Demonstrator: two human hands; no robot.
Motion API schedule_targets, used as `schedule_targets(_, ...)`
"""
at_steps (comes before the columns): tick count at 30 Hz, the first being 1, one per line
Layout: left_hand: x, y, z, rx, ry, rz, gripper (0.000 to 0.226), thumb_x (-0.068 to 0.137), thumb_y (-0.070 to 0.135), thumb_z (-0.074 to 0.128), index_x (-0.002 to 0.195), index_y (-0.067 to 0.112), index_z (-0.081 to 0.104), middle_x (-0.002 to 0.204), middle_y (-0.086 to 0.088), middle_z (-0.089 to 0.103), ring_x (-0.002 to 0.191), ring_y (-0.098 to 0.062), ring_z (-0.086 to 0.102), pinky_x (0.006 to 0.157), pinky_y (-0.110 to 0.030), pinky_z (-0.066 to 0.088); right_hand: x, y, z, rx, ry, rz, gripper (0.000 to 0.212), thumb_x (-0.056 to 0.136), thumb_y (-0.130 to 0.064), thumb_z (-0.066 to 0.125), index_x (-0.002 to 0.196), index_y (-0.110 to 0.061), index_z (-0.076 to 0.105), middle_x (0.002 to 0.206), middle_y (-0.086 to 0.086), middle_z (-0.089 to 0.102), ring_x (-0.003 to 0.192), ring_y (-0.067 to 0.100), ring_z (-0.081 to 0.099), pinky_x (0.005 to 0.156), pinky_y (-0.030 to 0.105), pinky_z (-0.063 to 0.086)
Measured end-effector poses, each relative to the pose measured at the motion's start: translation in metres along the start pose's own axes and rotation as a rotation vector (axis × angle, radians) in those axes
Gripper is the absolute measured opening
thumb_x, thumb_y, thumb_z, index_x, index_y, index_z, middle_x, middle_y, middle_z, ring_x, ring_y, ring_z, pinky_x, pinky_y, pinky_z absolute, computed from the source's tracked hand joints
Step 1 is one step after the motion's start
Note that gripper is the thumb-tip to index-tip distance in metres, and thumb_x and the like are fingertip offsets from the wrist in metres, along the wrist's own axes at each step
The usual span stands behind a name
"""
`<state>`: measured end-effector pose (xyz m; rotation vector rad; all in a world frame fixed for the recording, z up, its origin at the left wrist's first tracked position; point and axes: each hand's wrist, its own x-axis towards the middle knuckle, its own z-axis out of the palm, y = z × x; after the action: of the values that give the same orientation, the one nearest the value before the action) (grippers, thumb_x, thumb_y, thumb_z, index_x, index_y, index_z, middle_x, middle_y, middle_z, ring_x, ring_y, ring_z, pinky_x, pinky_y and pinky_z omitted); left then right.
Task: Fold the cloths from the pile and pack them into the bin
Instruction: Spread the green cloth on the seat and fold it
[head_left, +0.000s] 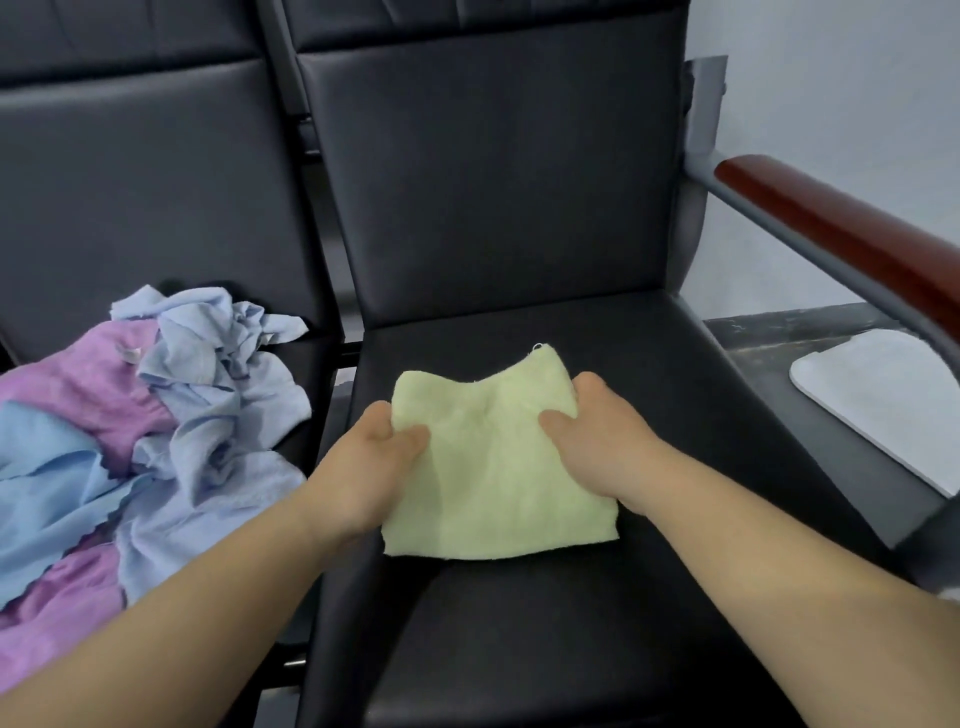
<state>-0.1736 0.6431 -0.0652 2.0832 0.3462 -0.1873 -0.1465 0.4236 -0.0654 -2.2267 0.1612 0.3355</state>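
Now both hands, left and right, are pinching the yellow cloth lying on the seat; soft and light, it probably handles best by its edges.

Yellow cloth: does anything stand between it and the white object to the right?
Yes. The wood-topped armrest runs right of the black seat, between the yellow cloth and the white object.

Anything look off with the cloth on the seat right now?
The green cloth is not square: its far edge sags in the middle between the left hand and right hand, and the far right corner sticks up higher, with a loose thread. Nothing looks spilled or torn.
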Motion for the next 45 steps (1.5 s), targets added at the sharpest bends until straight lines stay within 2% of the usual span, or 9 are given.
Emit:
schedule_targets(8, -0.039, 0.089, 0.020, -0.051, 0.020, 0.294, 0.013, 0.103, 0.035, 0.048, 0.105, 0.023, 0.053, 0.099, 0.006, 0.064, 0.087, -0.009, 0.059, 0.064, -0.024, 0.041, -0.053, -0.010, -0.096, -0.041, 0.291, -0.138, 0.020, 0.107, -0.039, 0.047, 0.121, -0.027, 0.042, 0.100, -0.006, 0.056, 0.083, 0.012, 0.058, 0.060, 0.032, 0.043)
schedule_targets(14, -0.072, 0.154, 0.112, 0.066, -0.282, 0.480, 0.013, 0.102, 0.035, 0.050, 0.108, 0.024, 0.054, 0.107, 0.002, 0.065, 0.102, -0.020, 0.064, 0.090, -0.044, 0.056, -0.126, 0.082, -0.158, 0.182, 0.674, 0.004, 0.018, 0.103, -0.038, 0.054, 0.117, -0.026, 0.049, 0.100, -0.008, 0.059, 0.085, 0.011, 0.056, 0.062, 0.034, 0.040)
schedule_targets(23, -0.138, 0.200, 0.324, 0.507, -0.814, 0.689, 0.003, 0.101, 0.025, 0.048, 0.100, 0.025, 0.050, 0.099, 0.007, 0.060, 0.092, -0.011, 0.059, 0.070, -0.025, 0.044, -0.239, 0.267, -0.180, 0.439, 0.990, 0.422, 0.011, 0.103, -0.030, 0.055, 0.097, -0.025, 0.047, 0.093, -0.004, 0.060, 0.079, 0.010, 0.055, 0.058, 0.030, 0.036)
schedule_targets(26, -0.167, 0.190, 0.387, 0.679, -0.995, 0.681, 0.018, 0.096, 0.019, 0.048, 0.112, 0.020, 0.057, 0.107, 0.001, 0.066, 0.101, -0.019, 0.063, 0.082, -0.033, 0.051, -0.279, 0.321, -0.168, 0.428, 1.025, 0.608, 0.012, 0.103, -0.031, 0.054, 0.103, -0.022, 0.047, 0.092, -0.007, 0.059, 0.078, 0.006, 0.053, 0.060, 0.032, 0.036)
schedule_targets(29, -0.201, 0.166, 0.443, 0.790, -1.160, 0.622, 0.012, 0.092, 0.017, 0.048, 0.097, 0.018, 0.059, 0.093, -0.004, 0.069, 0.090, -0.026, 0.067, 0.073, -0.037, 0.057, -0.322, 0.373, -0.147, 0.444, 1.040, 0.792, 0.014, 0.104, -0.032, 0.052, 0.110, -0.021, 0.046, 0.093, -0.007, 0.058, 0.079, 0.008, 0.054, 0.063, 0.034, 0.038)
schedule_targets(36, -0.264, 0.106, 0.525, 0.966, -1.273, 0.598, 0.008, 0.097, 0.021, 0.049, 0.104, 0.017, 0.052, 0.102, -0.004, 0.063, 0.093, -0.024, 0.065, 0.084, -0.034, 0.054, -0.384, 0.438, -0.099, 0.538, 1.035, 1.054, 0.028, 0.106, -0.032, 0.049, 0.126, -0.014, 0.043, 0.099, -0.001, 0.059, 0.084, 0.018, 0.060, 0.068, 0.037, 0.047)
schedule_targets(39, -0.275, 0.077, 0.543, 1.047, -1.232, 0.659, 0.022, 0.097, 0.023, 0.054, 0.115, 0.011, 0.049, 0.101, -0.004, 0.062, 0.091, -0.021, 0.060, 0.074, -0.031, 0.047, -0.397, 0.452, -0.081, 0.627, 0.904, 1.180, 0.045, 0.105, -0.038, 0.050, 0.136, -0.008, 0.037, 0.103, 0.003, 0.060, 0.081, 0.019, 0.058, 0.073, 0.039, 0.048)
schedule_targets(42, -0.275, 0.066, 0.539, 1.098, -1.178, 0.751, 0.020, 0.096, 0.024, 0.056, 0.111, 0.013, 0.050, 0.097, -0.003, 0.061, 0.088, -0.021, 0.059, 0.077, -0.031, 0.046, -0.399, 0.459, -0.072, 0.599, 0.754, 1.233, 0.078, 0.102, -0.043, 0.055, 0.158, -0.008, 0.015, 0.146, 0.016, 0.049, 0.115, 0.032, 0.058, 0.092, 0.042, 0.048)
schedule_targets(45, -0.265, 0.074, 0.521, 1.223, -1.198, 0.824, 0.013, 0.099, 0.023, 0.049, 0.101, 0.010, 0.052, 0.087, -0.002, 0.062, 0.086, -0.018, 0.061, 0.070, -0.027, 0.041, -0.395, 0.455, -0.077, 0.412, 0.672, 1.190, 0.090, 0.097, -0.045, 0.061, 0.162, -0.011, 0.008, 0.161, 0.014, 0.030, 0.142, 0.036, 0.040, 0.111, 0.048, 0.042)
